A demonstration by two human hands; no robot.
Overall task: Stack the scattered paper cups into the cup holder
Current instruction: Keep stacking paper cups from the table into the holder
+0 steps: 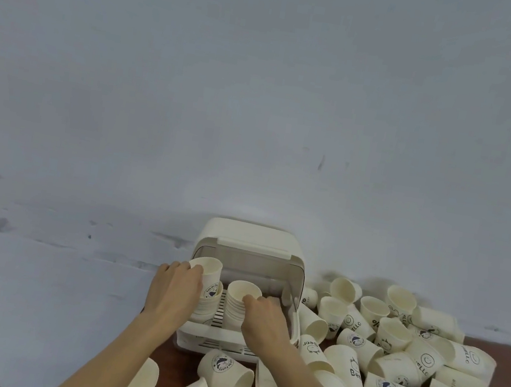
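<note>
My left hand [179, 284] is gripping a cup [206, 274], seating it squarely onto the holder's [250, 242] left stack; right hand [262, 317] is gripping and steadying the neighbouring stack [239, 303].

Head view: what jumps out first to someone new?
The heap of loose paper cups on the right of the brown table, most lying on their sides. Then the cream cup holder against the wall, lid up, two stacks inside: the left hand grips the top cup of the left stack, and the right hand touches the right stack.
</note>
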